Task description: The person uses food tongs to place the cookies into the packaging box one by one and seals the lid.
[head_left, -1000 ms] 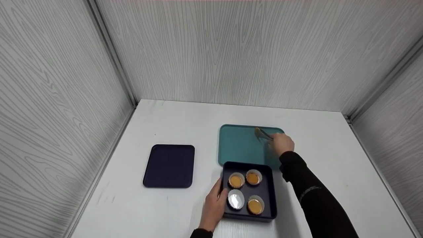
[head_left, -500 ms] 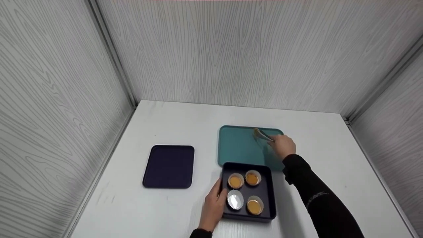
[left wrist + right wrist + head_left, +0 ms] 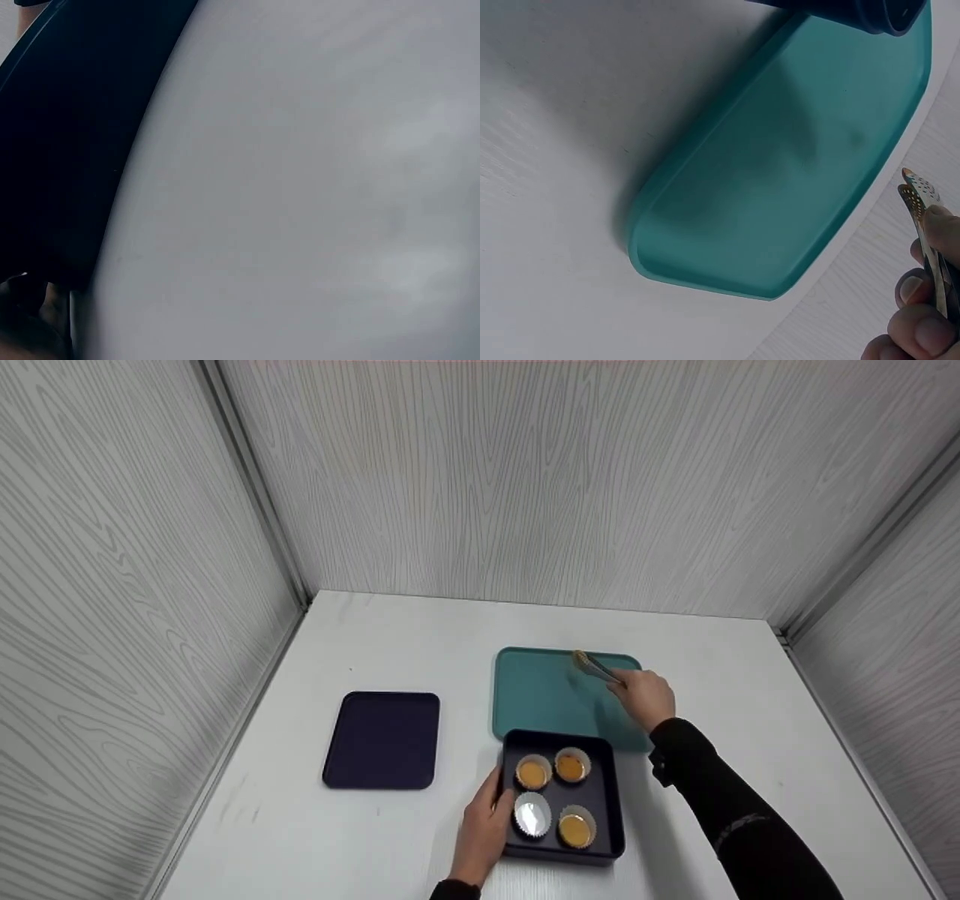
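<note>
My left hand (image 3: 481,831) grips the left wall of a deep dark navy box (image 3: 596,851), thumb over its rim. Inside stand pale paper baking cups: three, such as the front right one (image 3: 576,828), have yellow-orange fillings, while the front left cup (image 3: 532,815) shows a shiny bottom. Over the teal tray (image 3: 525,697), my right hand (image 3: 646,699) holds metal tongs (image 3: 596,667) pointing to the back left. In the right wrist view the perforated tongs (image 3: 922,206) have their tips slightly apart, with an orange-brown tint at one tip. The palm is out of sight there.
A flat dark navy square tray (image 3: 382,741) lies to the left of the box on the white table (image 3: 255,840). The teal tray reaches behind the box's far edge. Grey wood-patterned walls (image 3: 525,495) enclose the table at the back and both sides.
My right hand and forearm have shifted slightly right and toward me, the tongs staying over the far part of the teal tray. My left hand keeps its grip on the box.
</note>
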Action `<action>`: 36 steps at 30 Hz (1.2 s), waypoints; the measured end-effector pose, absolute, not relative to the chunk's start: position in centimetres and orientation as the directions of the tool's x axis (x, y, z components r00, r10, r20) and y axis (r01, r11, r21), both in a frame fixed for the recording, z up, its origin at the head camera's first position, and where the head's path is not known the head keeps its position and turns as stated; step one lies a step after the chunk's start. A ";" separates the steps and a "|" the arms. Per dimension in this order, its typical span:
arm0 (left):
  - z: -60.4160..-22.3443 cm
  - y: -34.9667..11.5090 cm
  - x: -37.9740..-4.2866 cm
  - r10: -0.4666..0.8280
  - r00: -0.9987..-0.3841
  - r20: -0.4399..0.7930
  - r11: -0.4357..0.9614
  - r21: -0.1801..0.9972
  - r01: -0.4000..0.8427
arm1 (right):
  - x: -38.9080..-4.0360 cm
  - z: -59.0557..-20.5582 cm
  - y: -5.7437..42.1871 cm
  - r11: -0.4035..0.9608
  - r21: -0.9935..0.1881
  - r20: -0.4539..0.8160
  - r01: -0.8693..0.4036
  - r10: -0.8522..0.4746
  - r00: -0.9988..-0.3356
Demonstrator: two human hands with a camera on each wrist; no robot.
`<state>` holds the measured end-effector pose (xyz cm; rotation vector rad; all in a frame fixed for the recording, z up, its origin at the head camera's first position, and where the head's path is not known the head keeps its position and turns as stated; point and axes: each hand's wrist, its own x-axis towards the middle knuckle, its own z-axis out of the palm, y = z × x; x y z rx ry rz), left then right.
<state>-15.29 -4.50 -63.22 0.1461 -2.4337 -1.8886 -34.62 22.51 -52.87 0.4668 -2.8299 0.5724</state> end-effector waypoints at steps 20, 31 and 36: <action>-63.3 -4.5 -15.5 -0.109 -0.994 -0.003 0.250 0.968 -0.030 | -32.5 -52.3 23.5 0.835 -0.399 0.319 -0.379 -0.262 -0.911; -63.4 -4.5 -15.5 -0.089 -0.996 0.015 0.274 0.962 -0.010 | -31.1 -51.5 23.7 0.818 -0.413 0.375 -0.400 -0.248 -0.893; -63.4 -4.6 -15.5 -0.082 -0.996 0.016 0.273 0.962 -0.007 | -30.4 -51.2 23.7 0.809 -0.420 0.401 -0.412 -0.242 -0.883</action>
